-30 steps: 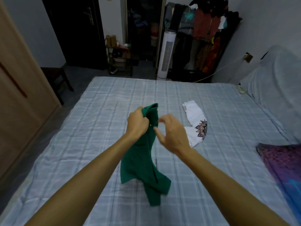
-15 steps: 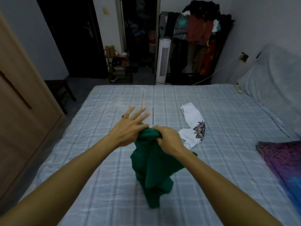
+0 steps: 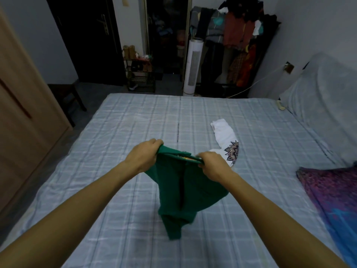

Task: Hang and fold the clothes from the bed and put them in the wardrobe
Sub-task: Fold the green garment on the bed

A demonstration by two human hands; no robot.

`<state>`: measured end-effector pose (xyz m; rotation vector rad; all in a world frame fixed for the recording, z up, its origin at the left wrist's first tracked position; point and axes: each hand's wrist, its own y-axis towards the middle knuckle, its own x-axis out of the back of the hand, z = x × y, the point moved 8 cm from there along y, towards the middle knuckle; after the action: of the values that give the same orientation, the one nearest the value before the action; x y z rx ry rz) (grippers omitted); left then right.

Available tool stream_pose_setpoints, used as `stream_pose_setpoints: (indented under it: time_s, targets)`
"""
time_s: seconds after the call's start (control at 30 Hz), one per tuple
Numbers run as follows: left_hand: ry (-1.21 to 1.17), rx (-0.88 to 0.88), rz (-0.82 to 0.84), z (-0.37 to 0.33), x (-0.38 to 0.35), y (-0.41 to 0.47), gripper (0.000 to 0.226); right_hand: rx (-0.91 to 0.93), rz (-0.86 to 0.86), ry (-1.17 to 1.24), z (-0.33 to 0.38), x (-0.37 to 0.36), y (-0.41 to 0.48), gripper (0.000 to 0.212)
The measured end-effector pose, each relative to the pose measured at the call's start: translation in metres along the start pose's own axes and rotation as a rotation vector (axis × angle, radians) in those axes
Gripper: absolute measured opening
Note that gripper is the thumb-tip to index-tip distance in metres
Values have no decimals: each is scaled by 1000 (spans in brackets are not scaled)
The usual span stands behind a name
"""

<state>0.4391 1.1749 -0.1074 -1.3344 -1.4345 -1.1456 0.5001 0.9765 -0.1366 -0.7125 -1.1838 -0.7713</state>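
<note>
- Left hand (image 3: pixel 144 156): fingers curled tight over the top edge of the green garment (image 3: pixel 185 192), at its left end.
- Right hand (image 3: pixel 214 165): fingers pinched closed on the same edge, right end; the edge is stretched between the two fists.
- Garment hangs below the fingers, its lowest tip over the checked bed (image 3: pixel 119 132); contact with the sheet cannot be told.
- White printed garment (image 3: pixel 225 139) lies flat just beyond the right knuckles.
- Wooden wardrobe (image 3: pixel 23 132) stands well left of the left hand.
</note>
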Motion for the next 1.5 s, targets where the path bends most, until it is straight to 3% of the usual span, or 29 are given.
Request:
stream_pose_setpoints:
  time_s: [0.17,0.3,0.43,0.53,0.63,0.73,0.87,1.0,1.1,1.2,1.33,1.5]
  targets:
    - [11,26,2,32,4,1,49,-137,56,136,-17,-41,14,21]
    - [129,12,160,69,-2,15,52,-54,60,193,-4,-39,43,19]
    - [277,12,314,104,-14,36,59,71,276,59,6,-35,81,25]
    - [300,55,278,121,-13,61,59,55,301,-68,-3,-20,111,20]
    - [219,132,115,135,16,98,44,6,36,-198,-12,38,150,18]
    - [52,159,-174,133,77,128,31,-11,-318,-266,-5,121,171,23]
    - [19,130,-475,111,154,135,46,50,-714,-239,13,206,148,36]
    - [27,61,-624,78,185,94,50,168,-941,-282,27,231,83,41]
    - [111,-18,-596,55,162,36,51,228,-895,-343,27,197,32,36]
    - [126,-71,-468,37,106,-30,52,273,-783,-280,23,133,-25,44]
    - [45,-18,-273,33,-3,-123,61,294,-567,-170,10,1,-99,53]
    - [-106,111,28,20,-157,-242,46,252,-192,-66,-9,-177,-188,69]
